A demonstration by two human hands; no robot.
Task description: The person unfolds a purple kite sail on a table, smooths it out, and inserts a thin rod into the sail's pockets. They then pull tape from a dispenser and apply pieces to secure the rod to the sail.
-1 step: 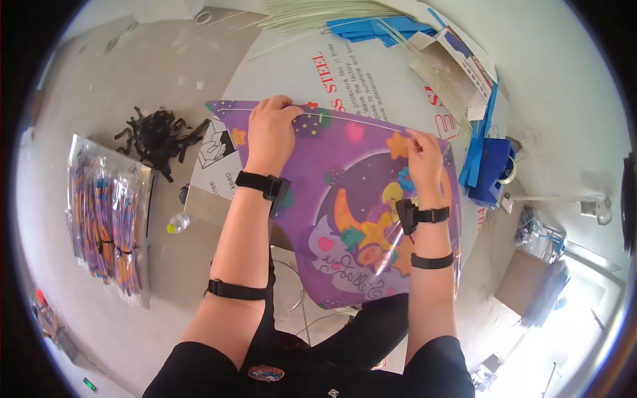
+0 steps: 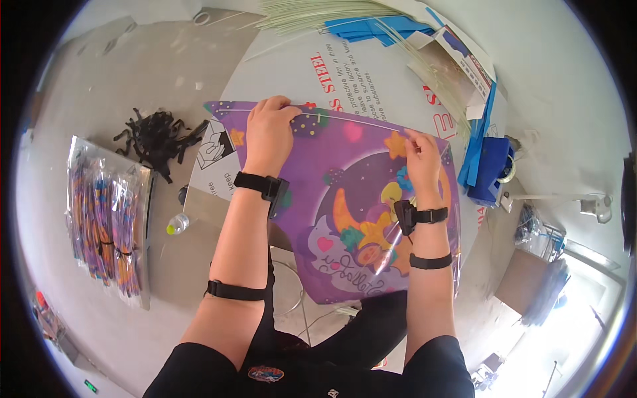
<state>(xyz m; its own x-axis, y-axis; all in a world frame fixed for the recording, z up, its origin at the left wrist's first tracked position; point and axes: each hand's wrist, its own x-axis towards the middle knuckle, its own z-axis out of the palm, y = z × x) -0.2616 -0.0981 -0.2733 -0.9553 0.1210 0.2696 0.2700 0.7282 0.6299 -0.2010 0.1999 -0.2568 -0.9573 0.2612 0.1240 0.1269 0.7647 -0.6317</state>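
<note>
A glossy purple sheet [image 2: 305, 159], printed with a moon, stars and cartoon figures, lies partly on the table and hangs over its near edge toward my lap. Along its far edge runs a thin pale rod [image 2: 361, 121]. My left hand [image 2: 271, 129] is closed on that edge left of the middle, thumb pointing right along the rod. Near the right corner, my right hand [image 2: 423, 154] pinches the sheet's edge by the rod's end, its fingers curled. Both wrists carry black straps with small devices.
Film-covered table [image 2: 285, 73] beneath. Pale thin sticks [image 2: 312, 16], blue strips [image 2: 371, 28] and an open carton [image 2: 464, 66] lie at the far side; a blue tape dispenser [image 2: 490, 174] sits right. Left: black straps [image 2: 159, 136], a bottle [image 2: 178, 224] and bagged colourful bundles [image 2: 106, 219].
Both hands keep their places on the far edge, with my right hand shifted very slightly left. The sheet's hanging near edge has risen a little.
</note>
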